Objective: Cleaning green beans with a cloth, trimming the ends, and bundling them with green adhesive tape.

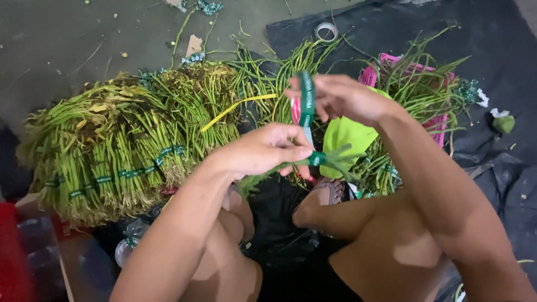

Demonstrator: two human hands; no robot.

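My left hand (263, 151) grips a small bunch of green stems (335, 159) near its cut ends, over my knees. A green tape (307, 106) is wound around the bunch just past my fingers and rises to my right hand (341, 98), which pinches its upper end and holds it taut. The stems' tips fan out to the right of my left fingers. The far part of the bunch is hidden under my left hand.
Tied bundles of green stems (117, 151) are stacked at the left, bound with green tape. Loose stems (279, 72) lie behind my hands, more fill a pink basket (430, 92). A tape roll (326, 31) sits on black sheeting, a yellow-green cloth (347, 137) lies below my right hand.
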